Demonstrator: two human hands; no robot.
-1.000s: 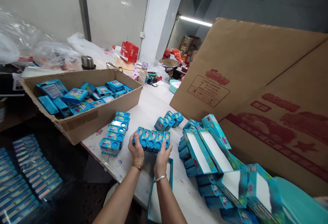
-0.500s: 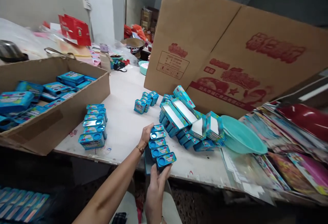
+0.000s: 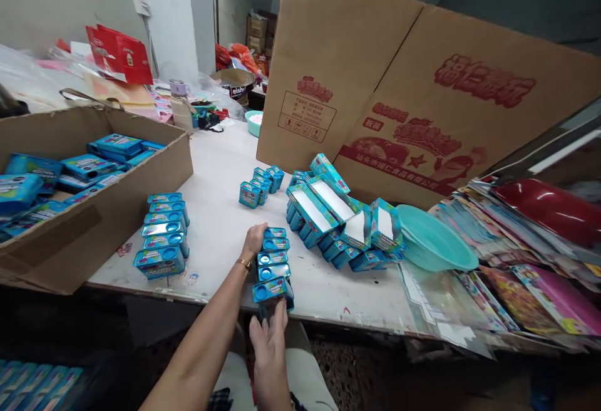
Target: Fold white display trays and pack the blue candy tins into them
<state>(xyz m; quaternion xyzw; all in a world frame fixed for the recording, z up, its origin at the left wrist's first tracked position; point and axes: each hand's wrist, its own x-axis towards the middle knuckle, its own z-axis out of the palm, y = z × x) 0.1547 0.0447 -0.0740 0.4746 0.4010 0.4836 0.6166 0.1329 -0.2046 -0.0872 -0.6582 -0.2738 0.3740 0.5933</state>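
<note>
A row of several small blue tins [image 3: 273,259], each with a round recess on top, stands at the table's front edge. My left hand [image 3: 255,240] is closed round the far end of this row. At the near end my right hand [image 3: 271,339] presses its fingers against the closest tin [image 3: 269,291], partly covering its front. Left of them stands a second row of blue tins [image 3: 163,235]. Beyond, a smaller group of blue tins [image 3: 260,187] sits on the table. To the right, blue display boxes [image 3: 312,207] with white panels lie tilted over more tins.
A cardboard carton [image 3: 96,232] with blue packs stands at the left. A large upright cardboard sheet [image 3: 352,79] leans behind the pile. At the right are a turquoise basin [image 3: 439,242], stacked printed bags [image 3: 511,298] and a red glossy object [image 3: 549,207].
Both hands and the row of tins have moved slightly left in view, and the row has straightened and come down at the table edge. The view itself has shifted a little.
</note>
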